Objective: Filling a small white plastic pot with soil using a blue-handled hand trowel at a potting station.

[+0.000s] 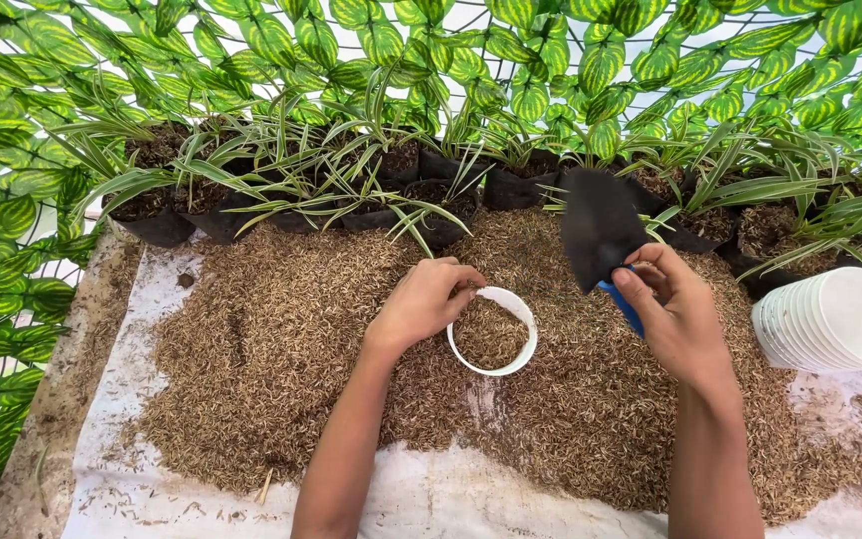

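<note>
My left hand [423,302] grips the rim of a small white pot [509,367] that stands in the middle of a spread of brown husk mix [281,339]. The pot is filled with the same mix nearly to its rim. My right hand [672,309] holds a hand trowel [599,228] by its blue handle, the black blade raised and tilted upward just right of the pot. The blade looks empty.
A stack of white pots [835,319] lies on its side at the right. Striped-leaf plants in black grow bags [157,225] line the back edge. A white sheet [431,494] covers the surface. A green leaf screen stands behind and to the left.
</note>
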